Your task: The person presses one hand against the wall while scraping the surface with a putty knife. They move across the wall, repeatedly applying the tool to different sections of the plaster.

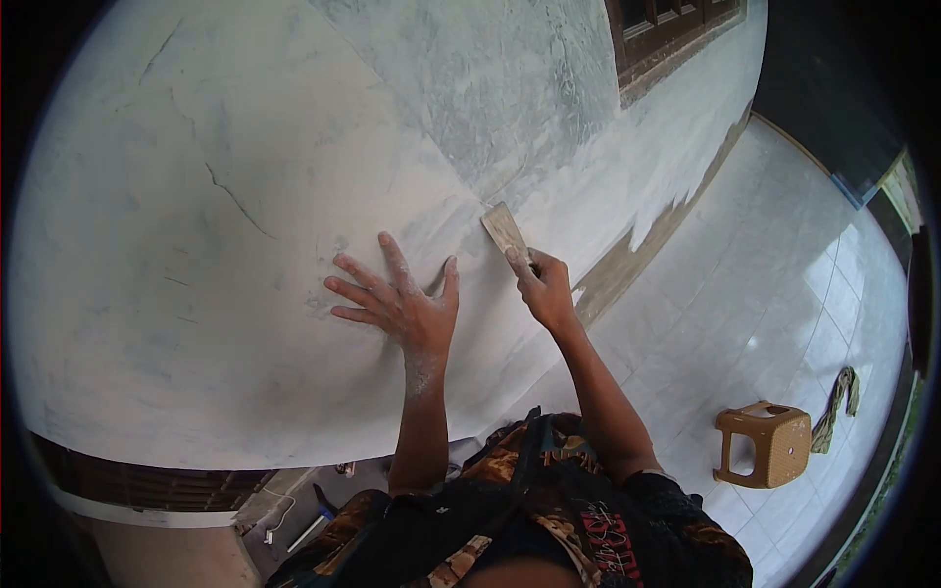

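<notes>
My left hand [404, 302] lies against the white plastered wall [245, 323] with its fingers spread, dusted with white powder down to the wrist. To its right, my right hand [542, 286] grips a putty knife [504, 227] by the handle. The knife's wide, pale-coated blade points up and left, its edge right at the wall where a greyer patch [500, 98] meets the whiter plaster. Thin dark cracks [231, 194] run through the plaster left of my left hand.
A brown window frame [671, 44] is set in the wall at upper right. A bare strip [627, 260] borders the wall's foot. On the pale tiled floor [706, 323] stand a tan plastic stool [767, 446] and a crumpled cloth [836, 407]. Tools and a cable [284, 514] lie at lower left.
</notes>
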Demonstrator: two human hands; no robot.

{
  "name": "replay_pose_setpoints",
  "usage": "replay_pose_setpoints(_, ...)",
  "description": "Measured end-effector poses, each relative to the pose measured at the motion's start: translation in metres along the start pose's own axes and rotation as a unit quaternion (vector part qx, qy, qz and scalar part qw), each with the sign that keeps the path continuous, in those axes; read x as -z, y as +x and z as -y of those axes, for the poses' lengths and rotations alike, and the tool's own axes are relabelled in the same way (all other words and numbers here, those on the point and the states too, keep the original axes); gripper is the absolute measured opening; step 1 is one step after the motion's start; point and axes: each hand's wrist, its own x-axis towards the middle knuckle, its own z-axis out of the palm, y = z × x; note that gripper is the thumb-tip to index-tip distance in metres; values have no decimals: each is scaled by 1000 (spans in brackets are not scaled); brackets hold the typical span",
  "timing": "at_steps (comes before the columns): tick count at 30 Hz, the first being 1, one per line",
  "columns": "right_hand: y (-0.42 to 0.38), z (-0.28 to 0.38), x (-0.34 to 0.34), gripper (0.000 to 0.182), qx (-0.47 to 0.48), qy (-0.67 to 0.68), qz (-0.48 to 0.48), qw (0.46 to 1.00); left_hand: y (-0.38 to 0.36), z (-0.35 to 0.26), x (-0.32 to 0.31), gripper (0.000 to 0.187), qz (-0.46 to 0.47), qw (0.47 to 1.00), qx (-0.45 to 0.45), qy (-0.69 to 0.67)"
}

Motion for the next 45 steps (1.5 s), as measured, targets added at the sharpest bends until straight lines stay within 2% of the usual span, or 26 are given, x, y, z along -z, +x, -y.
replay_pose_setpoints(2,0,-3,1,54,16,10,10,1000,1,1,-1,100,2,1000,2,5)
replay_pose_setpoints(4,-5,-10,4,53,-20,-31,10,999,1,3,-1,101,-2,1000,2,5)
replay_pose_setpoints(6,0,-10,2,52,-11,-20,8,1000,3,1,-2,101,-3,1000,1,2)
replay_pose_setpoints(8,-1,-7,1,52,-13,-8,3,1000,2,0,0,109,-3,999,-3,32)
replay_pose_setpoints(11,3,-6,2,49,42,31,14,999,2,-1,0,108,-6,1000,1,31)
replay_pose_setpoints(13,0,-13,5,52,-5,-28,11,1000,2,0,-1,108,-10,999,1,33)
replay_pose_setpoints(21,-1,-11,6,51,-7,10,17,1000,0,0,1,105,-9,1000,5,25)
replay_pose_setpoints(24,1,-20,4,51,-1,-3,21,1000,8,2,4,98,-23,1000,13,-9)
replay_pose_setpoints(26,7,-20,4,51,6,-13,26,1000,19,9,13,95,-67,997,9,-27)
replay_pose_setpoints(28,7,-1,0,51,34,24,15,999,36,13,20,93,-90,996,11,-22)
replay_pose_setpoints(32,9,-18,5,49,28,-32,43,998,68,15,38,85,-135,991,6,-11)
replay_pose_setpoints(34,1,-19,4,48,16,7,25,1000,74,18,36,83,-144,990,10,1)
replay_pose_setpoints(36,5,-9,3,47,19,12,35,999,71,19,28,77,-186,982,-23,32)
replay_pose_setpoints(38,8,11,4,48,19,20,45,999,73,16,27,74,-194,980,-21,39)
replay_pose_setpoints(45,6,-15,8,50,13,-5,58,998,71,16,25,66,-202,979,-17,38)
